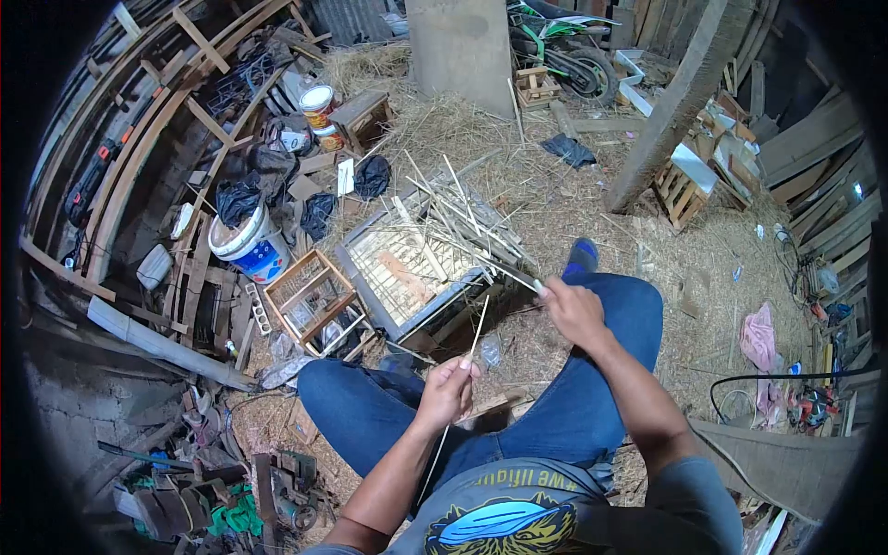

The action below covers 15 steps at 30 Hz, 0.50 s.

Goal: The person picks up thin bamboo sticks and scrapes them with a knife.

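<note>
I see left hand fingers clamped on thin strip, which slants above the lap; right hand fingers clamped on knife-like blade, near stick pile on low worktop.

Floor strewn with straw and shavings. Far end: green-and-black motorcycle, partly behind a tall upright panel. Slanting wooden post; slatted crate just right of its foot. Left side: white bucket, black plastic at its mouth; small wooden cage near it. Wooden stool beside labelled tubs. Far right: pink cloth, crumpled on the floor.
</note>
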Available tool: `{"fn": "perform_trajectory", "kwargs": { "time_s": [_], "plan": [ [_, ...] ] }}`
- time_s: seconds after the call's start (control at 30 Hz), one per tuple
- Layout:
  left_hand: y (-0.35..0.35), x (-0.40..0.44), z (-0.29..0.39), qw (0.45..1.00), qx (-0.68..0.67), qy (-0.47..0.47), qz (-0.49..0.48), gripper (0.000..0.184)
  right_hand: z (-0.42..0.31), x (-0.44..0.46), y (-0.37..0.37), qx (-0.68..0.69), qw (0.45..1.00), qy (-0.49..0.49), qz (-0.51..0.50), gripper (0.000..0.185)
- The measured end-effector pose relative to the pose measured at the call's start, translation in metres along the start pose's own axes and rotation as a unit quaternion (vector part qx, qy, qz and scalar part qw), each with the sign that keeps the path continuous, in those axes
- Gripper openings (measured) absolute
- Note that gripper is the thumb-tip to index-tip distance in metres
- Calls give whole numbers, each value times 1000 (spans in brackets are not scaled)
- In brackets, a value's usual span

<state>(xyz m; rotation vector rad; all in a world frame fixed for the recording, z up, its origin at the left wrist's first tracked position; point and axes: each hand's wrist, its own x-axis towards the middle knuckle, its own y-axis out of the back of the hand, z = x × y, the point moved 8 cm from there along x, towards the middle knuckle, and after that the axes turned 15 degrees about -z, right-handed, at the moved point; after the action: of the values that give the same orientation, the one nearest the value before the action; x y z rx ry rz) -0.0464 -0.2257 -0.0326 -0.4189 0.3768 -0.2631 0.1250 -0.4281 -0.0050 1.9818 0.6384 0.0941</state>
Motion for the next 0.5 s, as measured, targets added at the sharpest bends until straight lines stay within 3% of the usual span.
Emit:
{"fn": "perform_trajectory", "kwargs": {
  "time_s": [0.07,0.13,0.17,0.5],
  "plan": [
    [2,3,1,998,-53,14,33,34,-41,-19,0,47,996,81,-7,43],
    [0,9,1,997,-64,19,29,35,-80,-39,-12,42,991,118,-52,26],
    [-5,11,3,998,-62,13,23,34,-93,-48,-17,70,984,157,-54,31],
    [-5,14,1,995,-97,-15,-6,31,-92,-41,-35,34,981,172,-87,26]
  ]
}}
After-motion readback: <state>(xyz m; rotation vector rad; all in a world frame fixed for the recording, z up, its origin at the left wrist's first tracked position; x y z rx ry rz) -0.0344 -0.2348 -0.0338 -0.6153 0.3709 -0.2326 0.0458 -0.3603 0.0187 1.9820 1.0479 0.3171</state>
